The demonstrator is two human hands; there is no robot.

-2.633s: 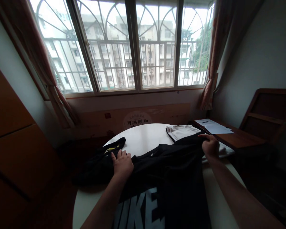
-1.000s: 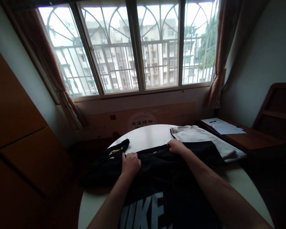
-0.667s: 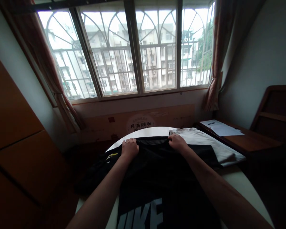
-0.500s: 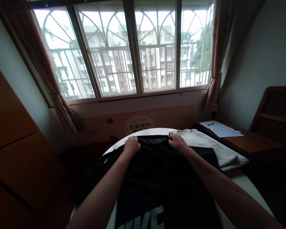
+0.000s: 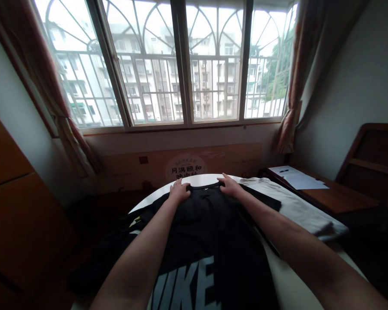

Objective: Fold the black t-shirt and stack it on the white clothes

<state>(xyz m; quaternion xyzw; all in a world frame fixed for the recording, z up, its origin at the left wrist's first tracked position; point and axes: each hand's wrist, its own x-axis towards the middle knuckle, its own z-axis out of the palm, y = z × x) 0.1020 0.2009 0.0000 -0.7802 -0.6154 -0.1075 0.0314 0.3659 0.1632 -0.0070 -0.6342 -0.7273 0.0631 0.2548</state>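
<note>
A black T-shirt (image 5: 210, 228) with big grey "NIKE" lettering lies spread over a white table (image 5: 150, 197), its neckline at the far end. At the left end of the neckline, my left hand (image 5: 180, 191) holds the cloth with its thumb at the collar and the other fingers partly raised. My right hand (image 5: 231, 187) grips the right end of the neckline, one finger sticking up. Both forearms reach across the shirt and cover parts of its sides.
White folded cloth (image 5: 297, 213) lies right of the shirt. Dark clothing (image 5: 97, 258) is heaped at the left. A wooden desk (image 5: 345, 200) with papers (image 5: 299, 177) stands at the right, beside a wooden chair (image 5: 368, 159). A barred window and curtains are behind.
The T-shirt has come down flatter and closer, showing more of its lettering. The neck opening has closed up. My hands have moved slightly nearer each other and their fingers have loosened.
</note>
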